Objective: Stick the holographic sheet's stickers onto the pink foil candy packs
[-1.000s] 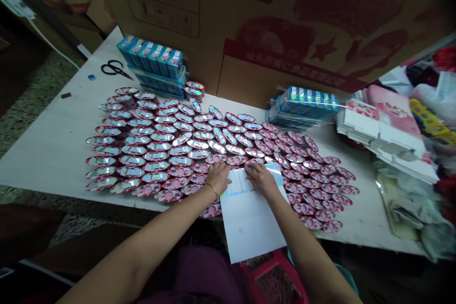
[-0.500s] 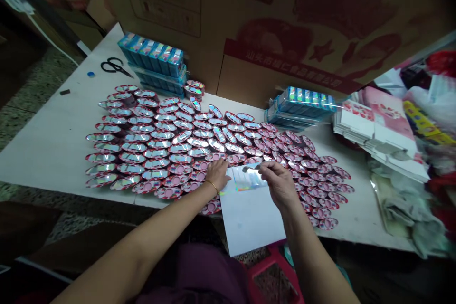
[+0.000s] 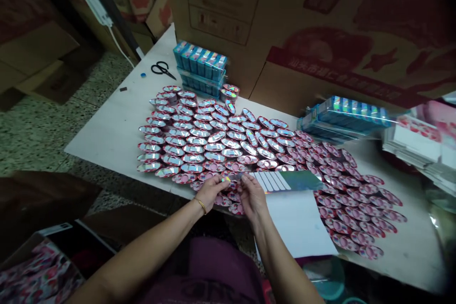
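My left hand (image 3: 211,191) and my right hand (image 3: 251,195) are close together over the near edge of the oval tubs. Between their pinched fingertips stretches a small, shiny sticker (image 3: 234,177), partly hidden by the fingers. Just right of my right hand lies a sticker sheet (image 3: 274,181) with pale strips and a dark glossy part, along the top of a white backing paper (image 3: 294,223). Many oval tubs (image 3: 194,149) stand packed in rows; those on the left have silvery, shiny tops, while the tubs (image 3: 338,199) on the right show pink tops with a round mark.
Black scissors (image 3: 163,70) and a blue cap (image 3: 143,75) lie on the white table (image 3: 103,128). Blue wrapped packs (image 3: 201,69) stand against a big carton (image 3: 228,14). Another blue pack (image 3: 345,116) and folded white-pink cartons (image 3: 413,140) are at the right.
My right hand has moved from the sheet leftward to meet my left hand, the small sticker now between them. The view has swung left, showing more floor and an open box.
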`<state>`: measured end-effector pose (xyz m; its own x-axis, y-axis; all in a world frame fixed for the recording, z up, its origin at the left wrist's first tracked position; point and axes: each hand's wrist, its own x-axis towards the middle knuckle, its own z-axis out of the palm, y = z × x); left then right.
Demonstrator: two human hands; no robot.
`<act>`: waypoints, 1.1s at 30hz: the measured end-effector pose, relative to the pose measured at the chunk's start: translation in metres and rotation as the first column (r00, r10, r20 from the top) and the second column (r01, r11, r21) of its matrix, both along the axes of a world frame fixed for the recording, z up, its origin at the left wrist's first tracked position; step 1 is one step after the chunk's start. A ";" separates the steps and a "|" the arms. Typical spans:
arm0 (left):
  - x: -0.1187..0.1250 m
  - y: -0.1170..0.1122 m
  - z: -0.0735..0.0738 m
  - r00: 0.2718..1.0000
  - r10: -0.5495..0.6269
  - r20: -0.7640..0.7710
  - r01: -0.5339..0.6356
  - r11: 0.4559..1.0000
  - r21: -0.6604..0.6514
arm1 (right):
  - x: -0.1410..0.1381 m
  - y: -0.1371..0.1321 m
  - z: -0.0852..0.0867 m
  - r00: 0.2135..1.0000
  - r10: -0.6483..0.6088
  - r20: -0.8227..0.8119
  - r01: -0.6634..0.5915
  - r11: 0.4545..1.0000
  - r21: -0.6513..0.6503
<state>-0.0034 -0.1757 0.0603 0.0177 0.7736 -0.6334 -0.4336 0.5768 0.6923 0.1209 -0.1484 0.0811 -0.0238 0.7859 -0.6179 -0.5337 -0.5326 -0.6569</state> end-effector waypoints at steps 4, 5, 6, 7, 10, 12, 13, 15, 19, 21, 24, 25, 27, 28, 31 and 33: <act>-0.023 -0.010 -0.007 0.997 0.055 -0.056 -0.056 0.998 -0.024 | -0.025 -0.009 -0.013 1.000 -0.017 0.009 0.018 1.000 -0.020; -0.027 -0.010 -0.009 0.995 0.054 -0.080 -0.056 0.998 -0.020 | -0.030 -0.010 -0.017 0.998 -0.036 0.046 0.037 0.999 -0.011; -0.032 -0.010 -0.011 0.992 0.048 -0.119 -0.050 0.999 -0.012 | -0.036 -0.011 -0.022 0.993 -0.063 0.100 0.063 0.998 0.007; -0.036 -0.009 -0.013 0.984 0.034 -0.176 -0.035 0.999 -0.003 | -0.042 -0.011 -0.028 0.982 -0.095 0.165 0.090 0.995 0.035; -0.048 0.001 -0.020 0.894 -0.030 -0.448 0.049 0.998 0.031 | -0.058 -0.009 -0.044 0.914 -0.178 0.365 0.126 0.979 0.160; -0.055 0.010 -0.024 0.749 -0.084 -0.657 0.147 0.988 0.041 | -0.067 -0.006 -0.054 0.849 -0.182 0.497 0.077 0.971 0.225; -0.058 0.016 -0.026 0.656 -0.100 -0.748 0.196 0.980 0.041 | -0.070 -0.004 -0.058 0.803 -0.170 0.571 0.034 0.970 0.241; -0.062 0.027 -0.028 0.473 -0.110 -0.874 0.276 0.961 0.028 | -0.076 -0.001 -0.063 0.672 -0.136 0.728 -0.071 0.967 0.246; -0.066 0.042 -0.033 0.224 -0.148 -0.963 0.367 0.929 -0.058 | -0.079 0.003 -0.068 0.346 -0.095 0.933 -0.241 0.953 0.186; -0.066 0.045 -0.035 0.152 -0.184 -0.971 0.399 0.910 -0.110 | -0.080 0.003 -0.070 0.241 -0.078 0.967 -0.296 0.943 0.150; -0.063 0.044 -0.036 0.094 -0.206 -0.974 0.412 0.899 -0.151 | -0.080 0.002 -0.074 0.164 -0.067 0.984 -0.354 0.927 0.122; -0.062 0.044 -0.035 0.084 -0.211 -0.974 0.409 0.899 -0.159 | -0.081 0.002 -0.075 0.148 -0.068 0.987 -0.370 0.922 0.119; -0.060 0.044 -0.034 0.075 -0.220 -0.973 0.397 0.901 -0.173 | -0.081 0.003 -0.075 0.119 -0.062 0.991 -0.397 0.912 0.105; -0.060 0.044 -0.034 0.077 -0.224 -0.971 0.385 0.906 -0.178 | -0.080 0.004 -0.074 0.102 -0.053 0.993 -0.410 0.908 0.091; -0.059 0.043 -0.033 0.099 -0.227 -0.969 0.343 0.922 -0.181 | -0.073 0.006 -0.068 0.031 -0.034 0.999 -0.475 0.879 0.045; -0.060 0.040 -0.032 0.090 -0.184 -0.979 0.368 0.919 -0.140 | -0.064 0.006 -0.061 -0.053 -0.030 0.998 -0.565 0.825 -0.005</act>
